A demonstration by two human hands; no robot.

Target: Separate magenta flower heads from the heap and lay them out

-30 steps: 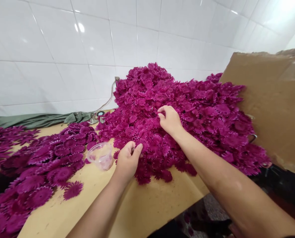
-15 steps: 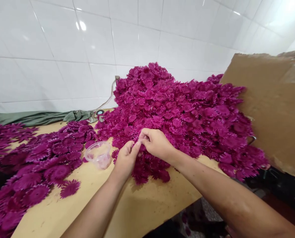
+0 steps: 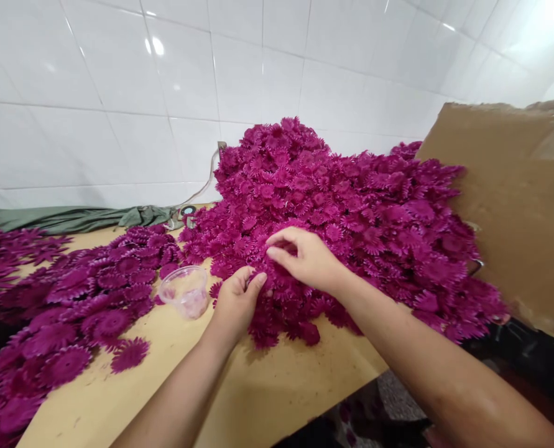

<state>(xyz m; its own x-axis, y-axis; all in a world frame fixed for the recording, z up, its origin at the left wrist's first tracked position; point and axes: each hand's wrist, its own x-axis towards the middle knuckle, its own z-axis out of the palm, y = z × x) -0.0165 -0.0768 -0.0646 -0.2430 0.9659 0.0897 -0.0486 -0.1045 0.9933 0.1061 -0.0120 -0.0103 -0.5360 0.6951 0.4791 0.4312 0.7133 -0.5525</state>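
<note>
A big heap of magenta artificial flowers [image 3: 304, 186] rises against the wall in front of me. My left hand [image 3: 237, 298] is at the heap's near left edge, thumb and fingers pinched together on a magenta flower [image 3: 253, 275], which the fingers mostly cover. Just right of it and slightly higher, my right hand [image 3: 302, 258] hovers over the heap. Its thumb and forefinger stand apart with nothing visible between them. Left of my hands, a clear plastic cup [image 3: 183, 291] with some pale pinkish stuff in it sits on the table.
More flat magenta petal pieces [image 3: 76, 317] are spread over the left of the yellowish tabletop [image 3: 277, 398], one lying apart. A green cloth [image 3: 71, 218] runs along the white tiled wall [image 3: 118, 74]. At right a cardboard sheet [image 3: 514, 205] borders the heap.
My right hand has drawn away from my left, up and to the right, and its fingers have parted. My left hand has stayed nearly in place.
</note>
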